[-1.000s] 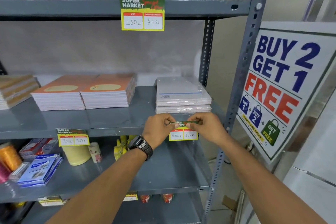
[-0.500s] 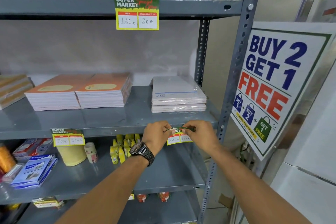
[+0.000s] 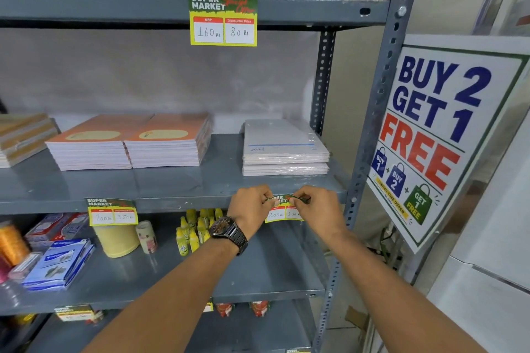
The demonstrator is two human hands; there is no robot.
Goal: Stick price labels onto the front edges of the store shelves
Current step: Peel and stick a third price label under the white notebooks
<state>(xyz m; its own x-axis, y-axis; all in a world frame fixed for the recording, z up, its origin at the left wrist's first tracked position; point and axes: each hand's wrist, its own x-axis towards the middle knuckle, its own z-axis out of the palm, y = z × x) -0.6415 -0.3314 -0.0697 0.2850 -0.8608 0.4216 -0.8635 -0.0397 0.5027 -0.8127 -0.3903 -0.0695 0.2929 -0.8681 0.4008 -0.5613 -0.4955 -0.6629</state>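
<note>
A green and yellow price label [image 3: 279, 210] reading 200 and 100 hangs at the front edge of the middle grey shelf [image 3: 177, 202], below a white stack of paper. My left hand [image 3: 252, 206], with a black watch on the wrist, pinches the label's top left corner. My right hand [image 3: 318, 209] pinches its top right corner against the shelf edge. Two more labels are stuck on: one marked 160 and 80 [image 3: 223, 18] on the top shelf edge, one marked 700 and 350 [image 3: 111, 211] further left on the middle shelf edge.
Orange notebook stacks [image 3: 129, 140] and a white paper stack [image 3: 284, 149] lie on the middle shelf. Glue bottles [image 3: 195, 229], a tape roll [image 3: 116, 239] and blue packs [image 3: 60, 264] fill the shelf below. A "Buy 2 Get 1 Free" sign [image 3: 441, 135] leans on the right upright [image 3: 370, 135].
Both hands with the label have shifted slightly to the right along the shelf edge and the label's top now lies closer against the edge. The view has drifted a little.
</note>
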